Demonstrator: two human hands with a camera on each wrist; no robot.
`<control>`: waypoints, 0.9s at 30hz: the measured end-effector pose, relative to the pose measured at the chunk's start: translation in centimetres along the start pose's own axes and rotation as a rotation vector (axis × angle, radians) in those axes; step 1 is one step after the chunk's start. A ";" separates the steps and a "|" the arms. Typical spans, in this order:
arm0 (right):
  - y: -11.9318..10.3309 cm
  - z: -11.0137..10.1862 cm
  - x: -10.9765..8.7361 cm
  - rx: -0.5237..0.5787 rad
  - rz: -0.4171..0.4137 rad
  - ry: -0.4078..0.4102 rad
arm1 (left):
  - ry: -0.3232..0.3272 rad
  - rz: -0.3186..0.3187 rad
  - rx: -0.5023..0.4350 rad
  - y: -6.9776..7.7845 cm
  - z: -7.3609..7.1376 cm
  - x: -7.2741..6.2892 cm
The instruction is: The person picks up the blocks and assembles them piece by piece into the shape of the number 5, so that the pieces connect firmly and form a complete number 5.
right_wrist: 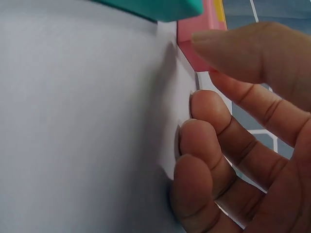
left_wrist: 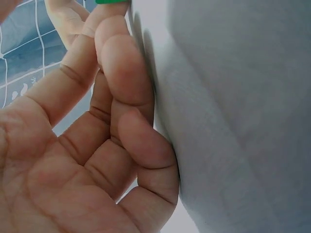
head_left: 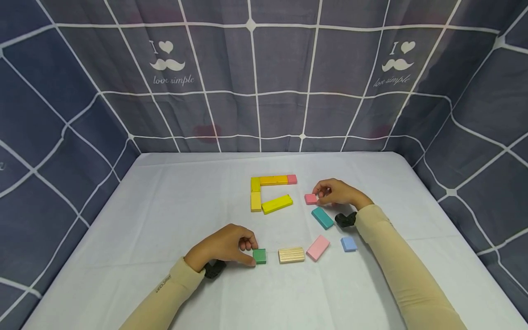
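My left hand [head_left: 226,244] pinches a small green block [head_left: 259,256] between thumb and forefinger at the near part of the table. In the left wrist view only a sliver of that green block [left_wrist: 112,1] shows at the top, with the other fingers curled beside the cloth. Farther back, my right hand [head_left: 339,191] pinches a small pink block [head_left: 310,199] by its right end. The right wrist view shows the thumb on this pink block [right_wrist: 197,51], the lower fingers curled against the cloth. A teal block [head_left: 322,218] lies just in front of the right hand.
Yellow blocks [head_left: 255,195] and a small pink one [head_left: 291,179] form a cornered line at the back. A loose yellow block [head_left: 277,204] slants beside it. Nearer lie a ridged wooden-coloured block [head_left: 291,255], a longer pink block [head_left: 318,248] and a blue block [head_left: 348,244].
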State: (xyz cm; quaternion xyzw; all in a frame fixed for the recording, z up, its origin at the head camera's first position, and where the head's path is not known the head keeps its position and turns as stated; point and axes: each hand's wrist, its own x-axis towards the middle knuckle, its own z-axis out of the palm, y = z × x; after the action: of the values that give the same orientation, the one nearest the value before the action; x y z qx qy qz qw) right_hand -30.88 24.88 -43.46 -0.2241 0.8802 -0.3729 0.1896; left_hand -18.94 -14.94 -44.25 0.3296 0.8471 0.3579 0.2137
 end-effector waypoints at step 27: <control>-1.5 1.3 2.1 -0.021 0.045 -0.022 | 0.005 -0.018 -0.004 0.1 0.1 0.0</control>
State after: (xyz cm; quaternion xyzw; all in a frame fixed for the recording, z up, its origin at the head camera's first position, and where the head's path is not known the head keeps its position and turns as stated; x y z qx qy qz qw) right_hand -31.63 22.08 -43.56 -0.2103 0.8867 -0.3568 0.2055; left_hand -18.88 -14.81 -44.21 0.3206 0.8499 0.3584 0.2157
